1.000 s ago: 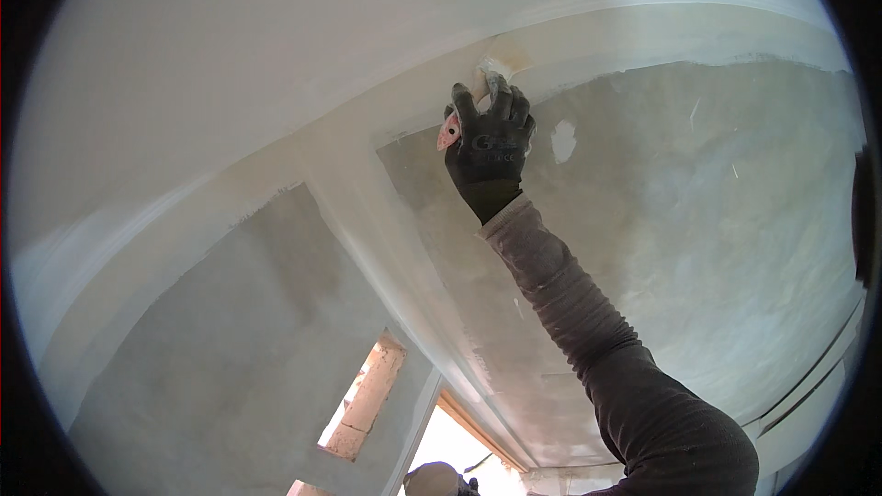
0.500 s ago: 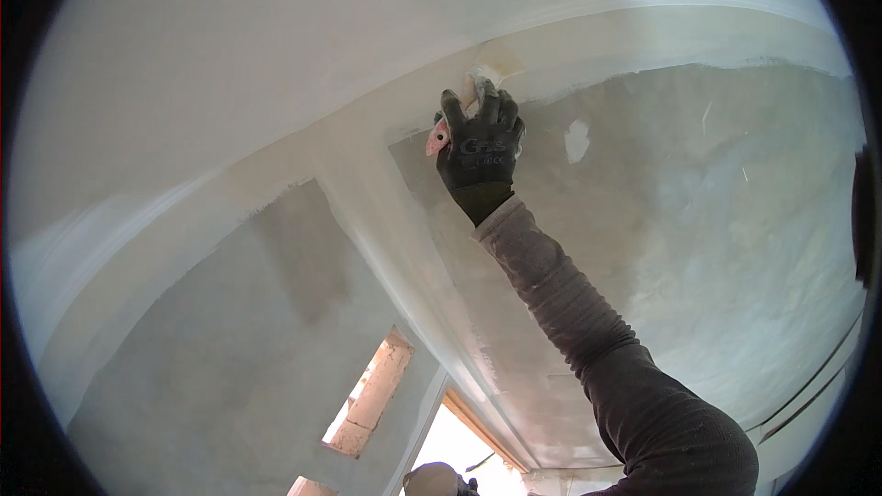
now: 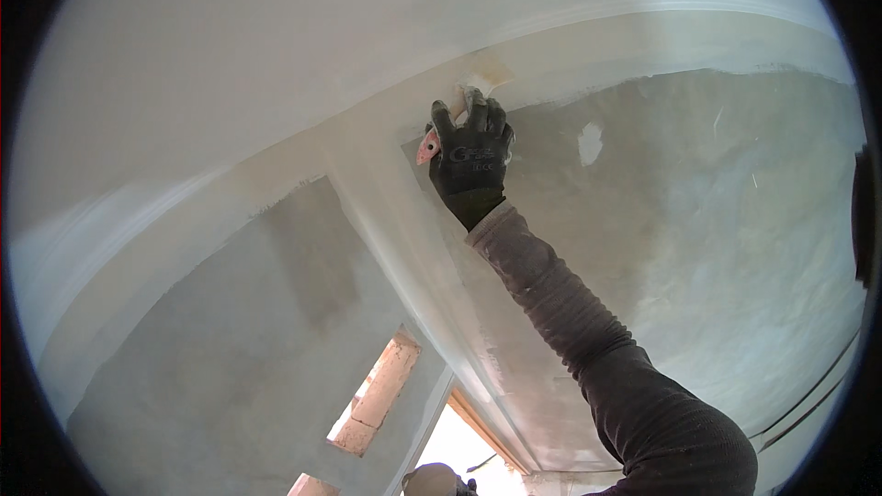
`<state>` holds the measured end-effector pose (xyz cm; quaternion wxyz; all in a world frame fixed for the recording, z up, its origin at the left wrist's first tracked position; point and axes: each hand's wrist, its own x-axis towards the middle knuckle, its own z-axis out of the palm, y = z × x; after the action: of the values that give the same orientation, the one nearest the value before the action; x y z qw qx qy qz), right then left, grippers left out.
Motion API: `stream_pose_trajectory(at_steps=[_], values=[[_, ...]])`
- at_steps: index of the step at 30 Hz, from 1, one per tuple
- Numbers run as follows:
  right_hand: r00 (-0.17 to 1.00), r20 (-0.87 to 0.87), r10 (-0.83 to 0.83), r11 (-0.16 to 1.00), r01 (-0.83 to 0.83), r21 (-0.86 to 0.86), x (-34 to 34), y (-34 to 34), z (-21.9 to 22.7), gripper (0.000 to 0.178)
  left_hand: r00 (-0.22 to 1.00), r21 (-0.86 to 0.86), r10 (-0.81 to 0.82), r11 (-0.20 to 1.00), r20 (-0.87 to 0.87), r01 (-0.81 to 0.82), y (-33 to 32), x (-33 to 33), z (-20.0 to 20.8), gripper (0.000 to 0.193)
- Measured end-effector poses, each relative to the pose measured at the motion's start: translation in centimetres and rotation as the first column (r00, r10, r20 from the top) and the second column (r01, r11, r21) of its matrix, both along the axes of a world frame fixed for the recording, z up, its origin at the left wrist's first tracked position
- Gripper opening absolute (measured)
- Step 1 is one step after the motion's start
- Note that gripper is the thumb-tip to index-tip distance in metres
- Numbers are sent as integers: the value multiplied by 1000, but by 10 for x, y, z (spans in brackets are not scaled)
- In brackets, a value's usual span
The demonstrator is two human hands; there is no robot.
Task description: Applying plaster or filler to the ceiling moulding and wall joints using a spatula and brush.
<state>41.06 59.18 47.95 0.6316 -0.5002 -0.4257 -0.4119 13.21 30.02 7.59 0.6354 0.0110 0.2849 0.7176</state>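
Note:
My right hand (image 3: 470,152), in a black coated work glove, is raised high on the wall and closed around a paintbrush (image 3: 428,147). The handle's pinkish-red end, with a hole in it, sticks out beside the thumb. Beyond my fingertips the pale, wet-looking bristles (image 3: 490,80) press on the cream band (image 3: 570,60) just under the ceiling moulding. At the lower edge is a pale rounded thing (image 3: 430,479) with a dark part beside it that may be my gloved left hand; too little shows to tell.
Below the cream band is a grey plastered wall (image 3: 570,202) with a white patch (image 3: 590,143). A pale vertical corner strip (image 3: 386,239) divides it from another grey wall (image 3: 257,312) with a narrow recessed opening (image 3: 375,395). A bright, wood-framed opening (image 3: 459,436) lies low down.
My right hand and the brush have moved slightly left along the cream band. The walls have shifted a little to the right in the picture.

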Motion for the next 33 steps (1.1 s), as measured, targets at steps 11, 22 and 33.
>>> stream_pose_trajectory(at_steps=[11, 22, 33], values=[[999, 32, 36, 999, -35, -20, -26, 18, 4, 44, 998, 36, -59, 998, 9, 59, -2, -5, -7, 58], [618, 31, 786, 553, -724, 413, 71, -26, -9, 23, 944, 64, -82, 992, -320, 108, -8, 33, 12, 38], [946, 31, 323, 851, -305, 427, 245, -161, -24, 19, 910, 10, -266, 959, -319, 283, 22, 42, -17, 40]])
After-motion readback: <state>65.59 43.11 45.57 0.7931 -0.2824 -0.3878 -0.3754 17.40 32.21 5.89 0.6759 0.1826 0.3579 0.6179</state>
